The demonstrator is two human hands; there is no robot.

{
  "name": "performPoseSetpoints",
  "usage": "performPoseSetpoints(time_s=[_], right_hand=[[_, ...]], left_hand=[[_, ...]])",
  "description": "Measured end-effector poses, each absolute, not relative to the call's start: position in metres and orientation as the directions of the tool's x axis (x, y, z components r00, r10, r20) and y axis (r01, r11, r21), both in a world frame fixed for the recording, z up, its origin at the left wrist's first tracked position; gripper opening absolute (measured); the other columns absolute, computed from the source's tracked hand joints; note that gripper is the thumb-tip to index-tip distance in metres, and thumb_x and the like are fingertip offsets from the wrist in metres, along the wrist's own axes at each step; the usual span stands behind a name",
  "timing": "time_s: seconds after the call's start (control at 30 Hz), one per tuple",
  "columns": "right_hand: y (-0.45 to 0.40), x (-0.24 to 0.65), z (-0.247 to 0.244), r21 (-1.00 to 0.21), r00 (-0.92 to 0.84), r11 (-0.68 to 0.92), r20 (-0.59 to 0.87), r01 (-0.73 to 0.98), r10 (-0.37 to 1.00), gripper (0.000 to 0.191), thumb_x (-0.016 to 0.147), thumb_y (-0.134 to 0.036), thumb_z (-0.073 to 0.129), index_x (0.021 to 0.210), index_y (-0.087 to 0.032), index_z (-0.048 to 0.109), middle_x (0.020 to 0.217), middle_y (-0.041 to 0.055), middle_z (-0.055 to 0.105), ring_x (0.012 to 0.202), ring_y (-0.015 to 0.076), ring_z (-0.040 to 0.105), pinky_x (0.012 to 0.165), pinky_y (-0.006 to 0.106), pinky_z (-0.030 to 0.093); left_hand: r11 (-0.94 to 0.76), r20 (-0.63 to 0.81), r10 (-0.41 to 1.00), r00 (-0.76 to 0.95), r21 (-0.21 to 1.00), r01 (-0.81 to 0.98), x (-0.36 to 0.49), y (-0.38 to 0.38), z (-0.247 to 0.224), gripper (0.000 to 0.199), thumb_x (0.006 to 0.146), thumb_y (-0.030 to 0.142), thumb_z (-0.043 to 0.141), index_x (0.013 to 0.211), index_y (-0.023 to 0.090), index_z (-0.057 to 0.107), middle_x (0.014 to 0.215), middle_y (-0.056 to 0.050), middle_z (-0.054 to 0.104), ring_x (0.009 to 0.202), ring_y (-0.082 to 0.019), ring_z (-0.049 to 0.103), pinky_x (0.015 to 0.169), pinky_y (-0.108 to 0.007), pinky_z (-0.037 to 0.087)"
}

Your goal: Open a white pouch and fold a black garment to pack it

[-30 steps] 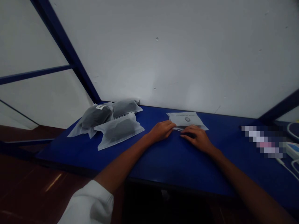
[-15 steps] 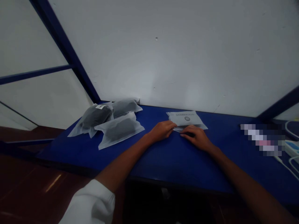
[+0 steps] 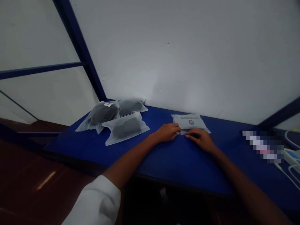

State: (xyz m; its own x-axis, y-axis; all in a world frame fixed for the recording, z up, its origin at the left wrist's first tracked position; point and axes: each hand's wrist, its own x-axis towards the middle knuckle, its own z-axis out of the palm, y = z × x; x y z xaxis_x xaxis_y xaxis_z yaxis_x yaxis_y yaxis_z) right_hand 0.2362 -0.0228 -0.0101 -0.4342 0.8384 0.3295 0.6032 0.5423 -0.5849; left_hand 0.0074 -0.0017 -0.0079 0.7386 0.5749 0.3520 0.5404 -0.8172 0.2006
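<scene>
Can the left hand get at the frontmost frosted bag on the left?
Likely yes: only blue tabletop shows between the left hand, touching the printed bag, and that frosted bag.

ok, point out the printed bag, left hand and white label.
Printed bag (image 3: 191,122), head view: logo on its upper face.
Left hand (image 3: 167,132), head view: back of the hand.
White label (image 3: 108,104), head view: its middle.

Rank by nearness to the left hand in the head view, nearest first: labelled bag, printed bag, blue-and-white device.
1. Printed bag, just right of the left hand, at its fingertips.
2. Labelled bag, off to the left, among other bags.
3. Blue-and-white device, at the right edge of view.
</scene>
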Motion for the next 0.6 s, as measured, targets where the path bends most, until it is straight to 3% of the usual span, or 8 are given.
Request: performPoseSetpoints(time_s=[0.2,0.4,0.5,0.6], right_hand=[[-0.024,0.238,-0.011,-0.543,-0.427,0.557,0.358,0.629,0.831,0.020,0.085,-0.039,0.060,0.087,-0.022,0.070,0.088,0.0054,0.071,0.083,0.0223,0.066,0.077,0.040,0.053],[-0.028,0.231,-0.017,-0.379,-0.449,0.659,0.507,0.650,0.735,0.024,0.087,-0.035,0.058,0.107,-0.023,0.066,0.102,0.0086,0.066,0.087,0.0222,0.065,0.079,0.040,0.055],[-0.031,0.226,-0.017,-0.309,-0.527,0.737,0.540,0.601,0.656,0.019,0.088,-0.034,0.057,0.100,-0.024,0.068,0.095,0.0076,0.068,0.089,0.0226,0.064,0.080,0.039,0.054],[-0.033,0.225,-0.015,-0.267,-0.530,0.760,0.582,0.592,0.617,0.017,0.090,-0.030,0.055,0.093,-0.024,0.070,0.086,0.0066,0.069,0.080,0.0213,0.064,0.073,0.038,0.055]], left_hand=[[-0.830,0.349,0.554,0.756,0.164,0.533,0.008,-0.002,-0.008,0.016,0.085,0.013,0.055,0.099,0.017,0.060,0.102,-0.005,0.063,0.093,-0.018,0.061,0.075,-0.025,0.048],[-0.841,0.421,0.525,0.740,0.123,0.527,0.013,-0.006,-0.008,0.017,0.087,0.011,0.051,0.102,0.015,0.058,0.096,-0.007,0.065,0.090,-0.019,0.062,0.079,-0.027,0.047],[-0.842,0.470,0.513,0.719,0.113,0.527,0.019,-0.012,-0.009,0.014,0.089,0.017,0.050,0.101,0.014,0.057,0.091,-0.008,0.065,0.087,-0.019,0.062,0.078,-0.028,0.047],[-0.846,0.492,0.508,0.707,0.129,0.517,0.023,-0.016,-0.011,0.013,0.091,0.019,0.048,0.102,0.014,0.056,0.091,-0.007,0.066,0.085,-0.018,0.062,0.077,-0.027,0.048]])
